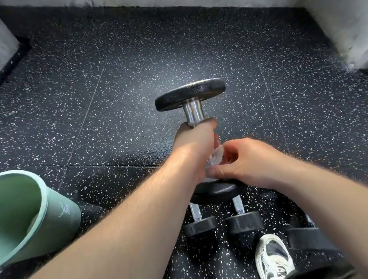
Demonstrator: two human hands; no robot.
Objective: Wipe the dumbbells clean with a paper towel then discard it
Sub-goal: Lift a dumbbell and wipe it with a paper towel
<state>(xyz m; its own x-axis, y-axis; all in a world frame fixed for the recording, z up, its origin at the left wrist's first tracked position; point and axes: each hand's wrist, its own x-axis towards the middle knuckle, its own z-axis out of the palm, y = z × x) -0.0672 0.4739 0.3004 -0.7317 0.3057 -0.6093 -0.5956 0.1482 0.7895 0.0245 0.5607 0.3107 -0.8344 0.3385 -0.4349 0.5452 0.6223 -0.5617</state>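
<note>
Left hand [195, 142] fingers wrapped round chrome handle [194, 113], dumbbell [190, 93] upright, right of green bin [57, 210]; right hand [243, 162] fingers pinch soft paper towel [215, 158] against handle. Looks heavy, chrome slick; best held mid-handle.

Left grip [195, 142], right grip [246, 162]: both curled.

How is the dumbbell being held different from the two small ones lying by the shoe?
The held dumbbell stands upright, with the left hand round its bar; the two small dumbbells lie flat on the floor, untouched. The held dumbbell's end is a wide, flat disc; the two small dumbbells have chunkier, thicker ends. Both kinds have black ends and silvery metal bars.
</note>
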